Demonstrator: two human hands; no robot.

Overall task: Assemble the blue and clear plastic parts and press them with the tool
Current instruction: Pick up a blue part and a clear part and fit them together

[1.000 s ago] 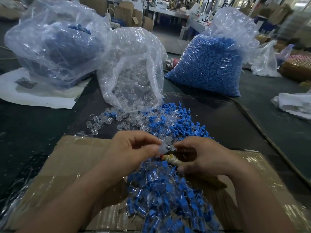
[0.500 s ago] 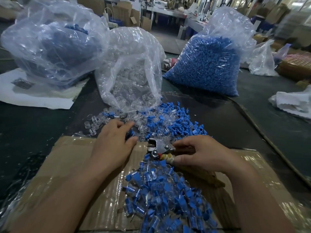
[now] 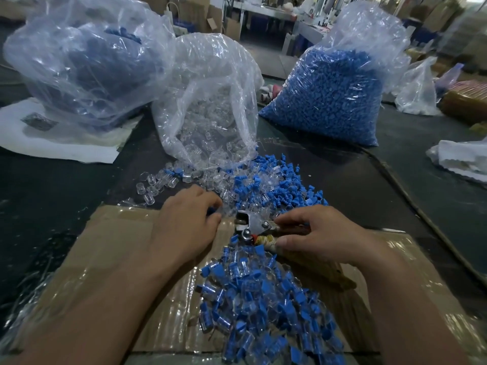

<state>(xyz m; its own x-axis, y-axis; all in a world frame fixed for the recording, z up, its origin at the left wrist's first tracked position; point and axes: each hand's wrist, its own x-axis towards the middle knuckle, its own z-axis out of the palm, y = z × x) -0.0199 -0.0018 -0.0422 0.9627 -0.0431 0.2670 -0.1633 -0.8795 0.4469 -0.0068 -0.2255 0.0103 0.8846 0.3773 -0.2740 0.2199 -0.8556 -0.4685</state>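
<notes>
At the upper left of the frame a clear bag of dark blue pieces sits on a white sheet on the dark desk. Right of it an open bag of clear parts spills loose clear parts toward you. Your left hand rests on the cardboard, fingers curled down into that spill; they hide what is under them, so I cannot tell whether its grip pinches anything. At centre the metal tool lies hemmed in by loose blue parts above and the assembled pile below. Your right hand has its grip wrapped round the tool's handles. At upper right stands a full bag of blue parts.
</notes>
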